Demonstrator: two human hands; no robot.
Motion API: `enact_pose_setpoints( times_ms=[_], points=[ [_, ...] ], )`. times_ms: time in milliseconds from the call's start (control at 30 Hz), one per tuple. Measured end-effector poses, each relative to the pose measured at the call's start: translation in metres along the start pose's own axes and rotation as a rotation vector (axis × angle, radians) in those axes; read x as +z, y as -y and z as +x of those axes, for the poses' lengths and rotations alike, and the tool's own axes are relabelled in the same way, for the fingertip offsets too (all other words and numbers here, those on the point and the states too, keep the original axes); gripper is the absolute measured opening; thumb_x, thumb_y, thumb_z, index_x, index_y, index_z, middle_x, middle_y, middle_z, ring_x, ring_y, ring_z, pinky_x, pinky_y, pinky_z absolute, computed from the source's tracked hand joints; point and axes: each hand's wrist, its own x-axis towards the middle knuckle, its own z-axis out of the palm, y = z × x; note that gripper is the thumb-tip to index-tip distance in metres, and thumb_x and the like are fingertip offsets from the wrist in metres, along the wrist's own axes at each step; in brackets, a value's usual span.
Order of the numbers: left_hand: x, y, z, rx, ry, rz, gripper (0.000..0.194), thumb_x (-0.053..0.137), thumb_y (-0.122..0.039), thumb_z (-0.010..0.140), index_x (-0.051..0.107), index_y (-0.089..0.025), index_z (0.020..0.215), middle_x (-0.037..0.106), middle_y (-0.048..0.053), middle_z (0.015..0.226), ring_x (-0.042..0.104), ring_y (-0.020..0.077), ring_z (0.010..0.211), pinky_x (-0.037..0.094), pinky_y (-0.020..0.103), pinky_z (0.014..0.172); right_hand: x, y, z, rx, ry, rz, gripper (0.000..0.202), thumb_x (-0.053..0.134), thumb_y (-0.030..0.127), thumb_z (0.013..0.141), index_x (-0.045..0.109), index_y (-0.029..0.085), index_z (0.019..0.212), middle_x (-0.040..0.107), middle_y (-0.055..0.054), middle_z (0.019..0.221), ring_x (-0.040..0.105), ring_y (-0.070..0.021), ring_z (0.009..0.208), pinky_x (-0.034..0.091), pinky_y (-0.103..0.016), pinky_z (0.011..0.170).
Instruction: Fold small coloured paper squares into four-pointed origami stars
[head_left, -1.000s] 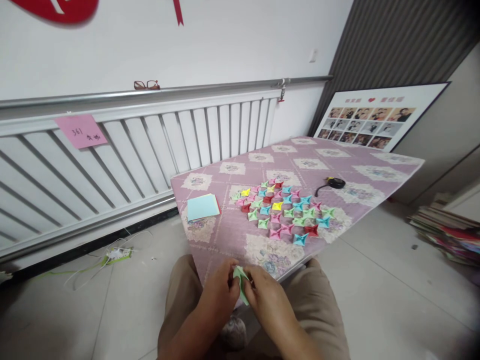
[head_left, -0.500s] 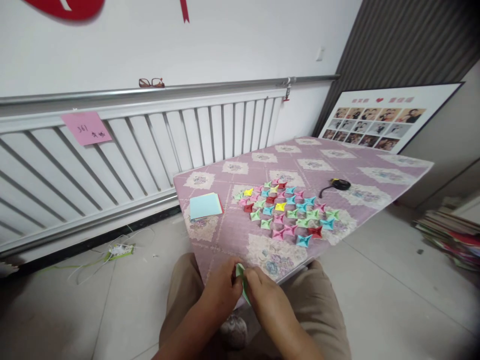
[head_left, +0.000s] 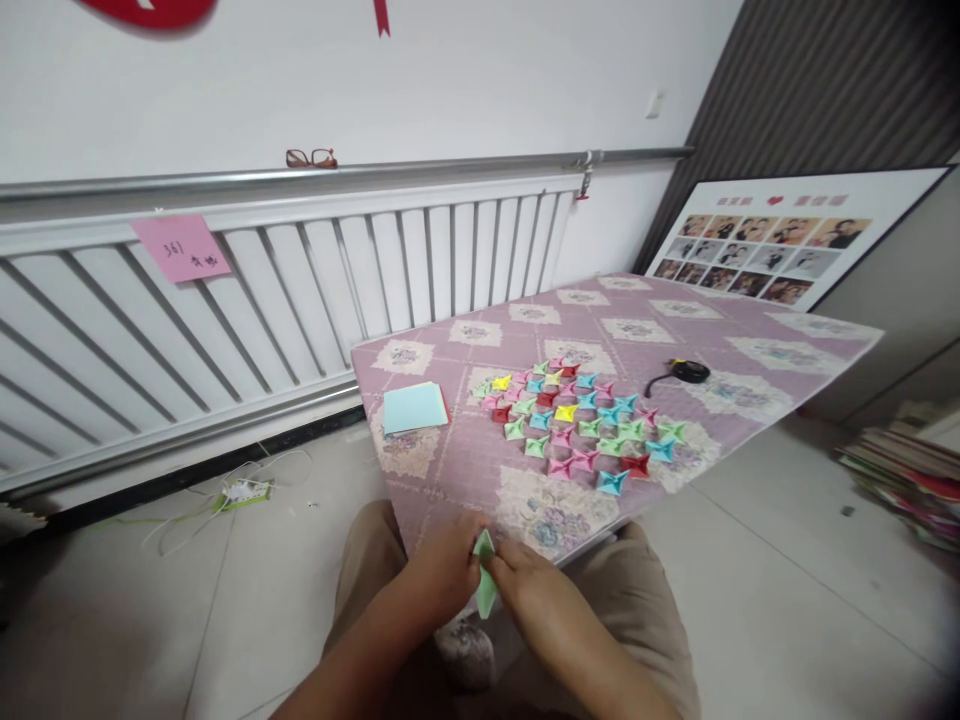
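Both our hands are closed on a piece of folded green paper (head_left: 486, 596): the left hand (head_left: 447, 566) pinches one side, the right hand (head_left: 526, 580) the other. The paper is above our lap, at the near edge of the table (head_left: 457, 470). Compared with a moment ago, it stands straighter between our fingers and shows more of its pale green face — before, it slanted down toward the right hand.

On the purple flowered cloth sit rows of small folded paper shapes (head_left: 565, 413) with pointed corners, in pink, red, yellow, green and blue; their hollows are too small for us to see into. A stack of paper sheets (head_left: 415, 409), light blue on top, lies to their left — a black tape measure (head_left: 690, 371) to their right.
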Motion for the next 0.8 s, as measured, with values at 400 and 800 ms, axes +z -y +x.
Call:
enact_pose_setpoints(
  times_ms=[400, 800],
  points=[
    [-0.021, -0.014, 0.005, 0.009, 0.16, -0.077, 0.033, 0.047, -0.001, 0.065, 0.057, -0.017, 0.092, 0.059, -0.001, 0.076, 0.049, 0.0128, 0.068, 0.035, 0.022, 0.06, 0.001, -0.007, -0.002, -0.214, 0.105, -0.325, 0.003, 0.059, 0.019, 0.084, 0.062, 0.02, 0.085, 0.061, -0.003, 0.08, 0.056, -0.0192, 0.076, 0.039, -0.028, 0.068],
    [-0.027, -0.023, -0.008, 0.018, 0.201, -0.344, 0.023, 0.047, -0.008, 0.078, 0.062, -0.017, 0.092, 0.057, -0.002, 0.077, 0.051, 0.0107, 0.068, 0.038, 0.02, 0.063, -0.028, -0.006, -0.004, -0.062, 0.2, 0.431, 0.009, 0.053, 0.013, 0.082, 0.059, 0.02, 0.082, 0.061, -0.001, 0.086, 0.056, -0.0141, 0.079, 0.039, -0.023, 0.07]
  ],
)
